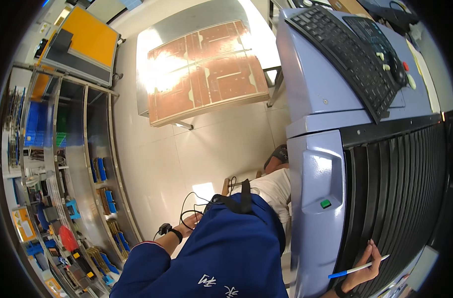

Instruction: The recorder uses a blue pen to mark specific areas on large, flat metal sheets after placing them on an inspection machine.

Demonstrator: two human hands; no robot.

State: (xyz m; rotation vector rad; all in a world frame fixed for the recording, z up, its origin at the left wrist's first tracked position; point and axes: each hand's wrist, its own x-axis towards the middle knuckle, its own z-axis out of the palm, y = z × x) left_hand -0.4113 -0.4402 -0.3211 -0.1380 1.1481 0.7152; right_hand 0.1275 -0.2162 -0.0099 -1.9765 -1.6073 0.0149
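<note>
My right hand [366,268] is at the lower right, closed around a blue-and-white pen [353,268] held roughly crosswise. Its fingertips come close to the black ribbed bellows cover [385,198] of the blue-grey machine [313,223]; whether they touch it I cannot tell. My left hand [190,222], with a black band on its wrist, is low beside my dark blue jacket [231,243]. A thin black cable [182,211] loops around that hand. The jacket partly hides its fingers, so its grip is unclear.
Atop the machine are a black keyboard [343,59] and a control panel with a joystick [397,72]. A table ahead bears copper-coloured panels [206,69]. Metal shelving [100,149] with boards lines the left, near a yellow-topped cart [90,37]. A wooden stool [226,186] stands close by.
</note>
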